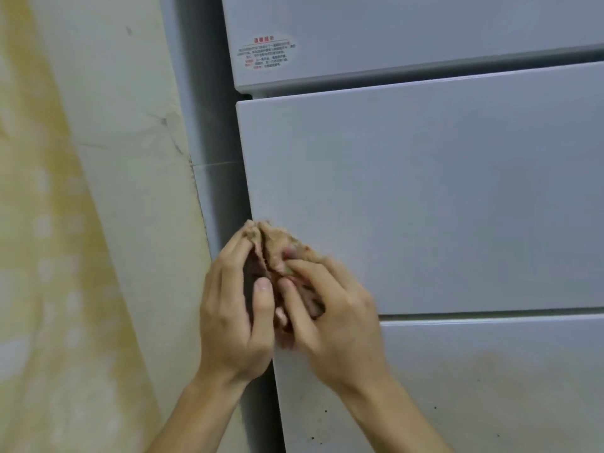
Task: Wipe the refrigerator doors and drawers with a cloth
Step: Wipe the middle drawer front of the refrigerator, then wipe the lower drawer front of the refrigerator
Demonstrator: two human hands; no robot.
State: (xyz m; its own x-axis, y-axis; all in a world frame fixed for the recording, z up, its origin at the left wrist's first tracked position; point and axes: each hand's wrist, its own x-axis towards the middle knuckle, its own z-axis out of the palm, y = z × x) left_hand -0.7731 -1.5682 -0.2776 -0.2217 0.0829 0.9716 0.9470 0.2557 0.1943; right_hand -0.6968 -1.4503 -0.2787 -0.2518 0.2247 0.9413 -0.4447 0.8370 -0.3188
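A grey refrigerator fills the right of the head view. Its middle drawer front sits below the upper door and above the lower drawer front. A crumpled brownish cloth is bunched between both hands at the middle drawer's lower left corner. My left hand grips the cloth from the left, thumb up against it. My right hand pinches it from the right, fingers curled into the folds. Most of the cloth is hidden by the fingers.
A yellow-stained wall runs close along the refrigerator's left side, leaving a narrow shadowed gap. An oval sticker with red print is on the upper door. Dark specks and yellowish smudges mark the lower drawer front.
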